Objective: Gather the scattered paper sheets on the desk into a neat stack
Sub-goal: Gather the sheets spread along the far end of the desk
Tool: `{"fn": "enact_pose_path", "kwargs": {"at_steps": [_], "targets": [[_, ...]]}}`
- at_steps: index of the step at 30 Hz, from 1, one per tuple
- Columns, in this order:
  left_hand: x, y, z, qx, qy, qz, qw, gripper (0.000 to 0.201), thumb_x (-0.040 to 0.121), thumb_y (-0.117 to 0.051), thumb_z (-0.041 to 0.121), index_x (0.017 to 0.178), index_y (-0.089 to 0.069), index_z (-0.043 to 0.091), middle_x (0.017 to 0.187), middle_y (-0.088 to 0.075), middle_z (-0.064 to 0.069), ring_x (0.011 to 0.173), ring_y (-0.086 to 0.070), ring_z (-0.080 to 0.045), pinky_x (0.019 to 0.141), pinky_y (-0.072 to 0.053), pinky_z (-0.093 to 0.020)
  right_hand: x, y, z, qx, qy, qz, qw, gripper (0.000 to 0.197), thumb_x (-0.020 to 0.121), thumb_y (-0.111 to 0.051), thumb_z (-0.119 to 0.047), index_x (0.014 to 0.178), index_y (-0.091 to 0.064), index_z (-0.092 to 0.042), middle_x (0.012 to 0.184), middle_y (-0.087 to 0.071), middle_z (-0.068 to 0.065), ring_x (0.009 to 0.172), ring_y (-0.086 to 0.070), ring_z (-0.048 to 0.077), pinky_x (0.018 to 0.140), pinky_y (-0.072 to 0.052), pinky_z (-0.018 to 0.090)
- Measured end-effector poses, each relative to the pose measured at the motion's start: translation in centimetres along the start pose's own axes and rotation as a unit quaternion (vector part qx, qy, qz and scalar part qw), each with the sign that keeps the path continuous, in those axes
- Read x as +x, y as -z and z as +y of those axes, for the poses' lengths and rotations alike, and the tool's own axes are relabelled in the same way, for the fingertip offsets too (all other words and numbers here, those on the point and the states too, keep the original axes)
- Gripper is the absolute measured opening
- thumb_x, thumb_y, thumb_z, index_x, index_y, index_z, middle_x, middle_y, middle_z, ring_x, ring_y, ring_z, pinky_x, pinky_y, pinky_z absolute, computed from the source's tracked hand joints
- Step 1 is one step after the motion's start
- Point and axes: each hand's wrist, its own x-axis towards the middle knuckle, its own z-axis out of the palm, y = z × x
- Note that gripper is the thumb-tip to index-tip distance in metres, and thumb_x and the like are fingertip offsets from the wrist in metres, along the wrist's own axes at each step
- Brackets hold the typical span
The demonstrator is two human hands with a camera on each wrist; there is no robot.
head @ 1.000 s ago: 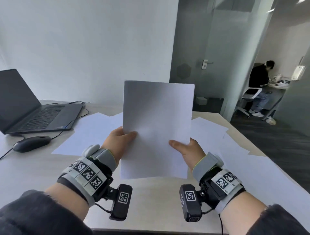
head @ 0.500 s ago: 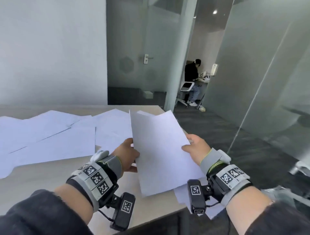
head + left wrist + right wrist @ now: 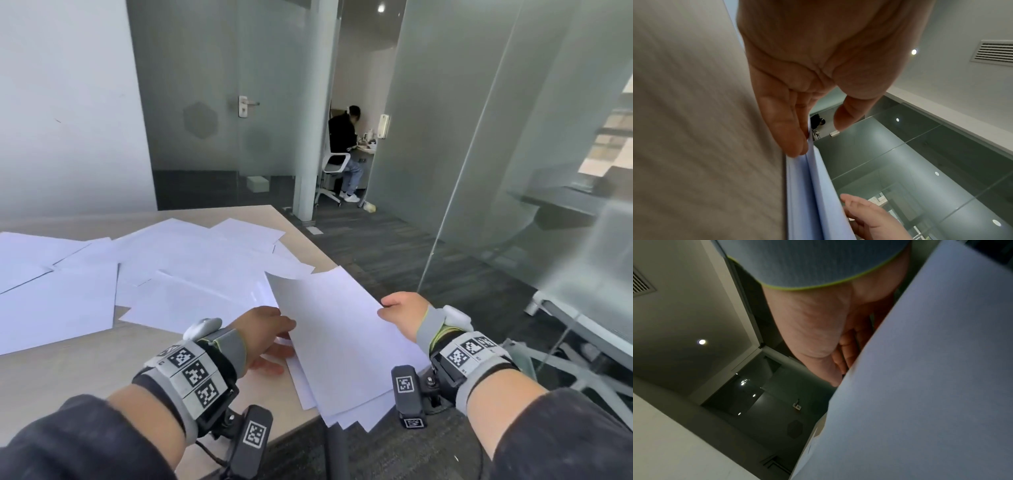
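Note:
A small bundle of white paper sheets (image 3: 346, 346) lies tilted low over the desk's right front corner, its lower edges fanned out past the desk edge. My right hand (image 3: 394, 310) pinches its right edge, thumb on top and fingers (image 3: 840, 356) underneath. My left hand (image 3: 281, 337) is at the bundle's left edge with straight fingers (image 3: 791, 138) touching the paper (image 3: 818, 186); its thumb (image 3: 846, 116) stands off the sheet. Several loose sheets (image 3: 205, 270) lie overlapping on the desk (image 3: 68, 377) beyond and to the left.
The desk's right edge (image 3: 318, 250) drops to dark carpet. Glass partitions (image 3: 513, 154) stand on the right, with a grey chair frame (image 3: 582, 329) close by. A person sits at a far desk (image 3: 346, 154) through the doorway.
The bundle has come down from upright to nearly flat over the desk's right corner. My view has swung right, away from the laptop. My left thumb has lifted off the paper.

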Motion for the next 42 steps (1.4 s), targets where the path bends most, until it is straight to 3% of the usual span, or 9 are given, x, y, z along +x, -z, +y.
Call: {"fn": "enact_pose_path", "kwargs": {"at_steps": [5,10,12,17,21,27,29,32,42], "targets": [[0.0,1.4,-0.1,-0.006,-0.022,0.055,0.998,0.037,0.094,-0.068,0.021,0.129,-0.056,0.022,0.120,-0.061,-0.007,0.104,-0.064,-0.026,0.070,-0.061,-0.042,-0.2,0.4,1.2,-0.019,-0.012,0.009,1.000,0.026,0.090,-0.066,-0.029,0.112,-0.071,-0.019,0.107,-0.073,0.005,0.101,-0.067,0.025,0.088,-0.050,0.032],[-0.3,0.9,-0.1,-0.081,-0.002,0.070,0.994,0.022,0.092,-0.070,0.018,0.113,-0.066,0.018,0.133,-0.053,-0.008,0.123,-0.051,-0.028,0.081,-0.056,-0.044,-0.6,0.8,1.2,-0.027,-0.016,0.000,0.999,0.015,0.088,-0.065,-0.033,0.099,-0.071,-0.024,0.101,-0.073,0.002,0.098,-0.067,0.024,0.090,-0.052,0.034],[-0.7,0.3,-0.1,-0.108,0.016,0.063,0.992,0.015,0.090,-0.072,0.018,0.103,-0.066,0.019,0.135,-0.050,-0.009,0.126,-0.049,-0.027,0.079,-0.056,-0.045,-0.7,0.7,1.0,-0.039,-0.019,0.000,0.999,0.015,0.089,-0.063,-0.035,0.096,-0.070,-0.024,0.099,-0.073,0.003,0.096,-0.067,0.024,0.089,-0.052,0.034],[-1.3,-0.8,-0.1,-0.123,0.046,0.037,0.991,0.037,0.087,-0.075,0.021,0.122,-0.064,0.018,0.140,-0.047,-0.010,0.129,-0.047,-0.026,0.076,-0.054,-0.048,-1.4,0.5,0.1,-0.090,-0.023,-0.010,0.996,0.024,0.089,-0.057,-0.041,0.093,-0.070,-0.021,0.086,-0.071,0.000,0.081,-0.066,0.023,0.072,-0.048,0.029],[-1.3,-1.1,0.0,-0.133,0.057,0.034,0.989,0.031,0.086,-0.073,0.019,0.115,-0.064,0.020,0.138,-0.048,-0.008,0.128,-0.048,-0.026,0.074,-0.056,-0.052,-1.8,-0.1,-0.7,-0.108,-0.018,-0.020,0.994,0.032,0.088,-0.054,-0.043,0.093,-0.068,-0.014,0.077,-0.063,0.000,0.072,-0.059,0.023,0.070,-0.047,0.030],[-1.5,-1.4,-0.3,-0.146,0.064,0.023,0.987,0.042,0.085,-0.073,0.018,0.125,-0.060,0.019,0.141,-0.046,-0.008,0.133,-0.045,-0.026,0.069,-0.058,-0.055,-2.8,0.7,-0.1,-0.138,-0.012,-0.037,0.990,0.026,0.088,-0.053,-0.050,0.100,-0.067,-0.031,0.092,-0.071,-0.005,0.086,-0.066,0.019,0.074,-0.050,0.029],[-1.5,-1.5,-0.3,-0.146,0.064,0.026,0.987,0.043,0.085,-0.074,0.019,0.126,-0.058,0.019,0.142,-0.044,-0.007,0.133,-0.044,-0.025,0.069,-0.059,-0.058,-3.1,1.0,0.5,-0.146,-0.012,-0.040,0.988,0.030,0.088,-0.054,-0.053,0.106,-0.067,-0.032,0.096,-0.071,-0.006,0.089,-0.066,0.018,0.079,-0.051,0.030],[-1.7,-1.9,-0.1,-0.143,0.067,0.030,0.987,0.045,0.086,-0.074,0.019,0.126,-0.055,0.019,0.140,-0.041,-0.006,0.133,-0.041,-0.025,0.073,-0.058,-0.063,-3.8,1.1,1.3,-0.149,-0.012,-0.043,0.988,0.035,0.090,-0.056,-0.051,0.117,-0.064,-0.030,0.105,-0.071,-0.005,0.094,-0.066,0.018,0.073,-0.046,0.028],[-2.0,-2.5,0.3,-0.141,0.059,0.041,0.987,0.043,0.088,-0.072,0.018,0.126,-0.052,0.019,0.135,-0.036,-0.002,0.138,-0.037,-0.028,0.079,-0.056,-0.068,-5.9,1.4,1.3,-0.159,0.040,-0.070,0.984,0.056,0.087,-0.060,-0.060,0.137,-0.053,-0.036,0.148,-0.050,-0.007,0.127,-0.055,0.016,0.098,-0.044,0.028]]}}
